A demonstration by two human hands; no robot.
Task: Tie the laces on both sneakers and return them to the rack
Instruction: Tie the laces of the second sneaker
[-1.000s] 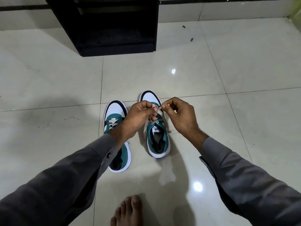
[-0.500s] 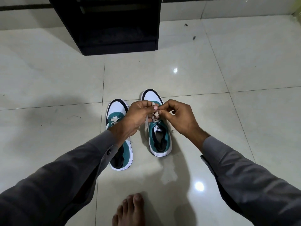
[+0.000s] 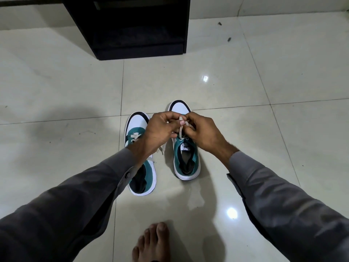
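Two teal-and-white sneakers stand side by side on the tiled floor, toes pointing away from me. Over the right sneaker (image 3: 186,159) my left hand (image 3: 159,129) and my right hand (image 3: 203,132) meet, fingers touching, each pinching part of its cream lace (image 3: 181,129) above the tongue. A loose lace end hangs down beside my left wrist. The left sneaker (image 3: 140,173) lies partly under my left forearm, with a lace crossing showing on its tongue.
A black shoe rack (image 3: 136,29) stands on the floor straight ahead, past the sneakers, against the wall. My bare foot (image 3: 151,242) rests on the tiles near the bottom edge. Glossy tiles surround the shoes on all sides.
My hands have closed in on each other over the right sneaker, from a small gap to touching, working the lace. The shoes have not moved.
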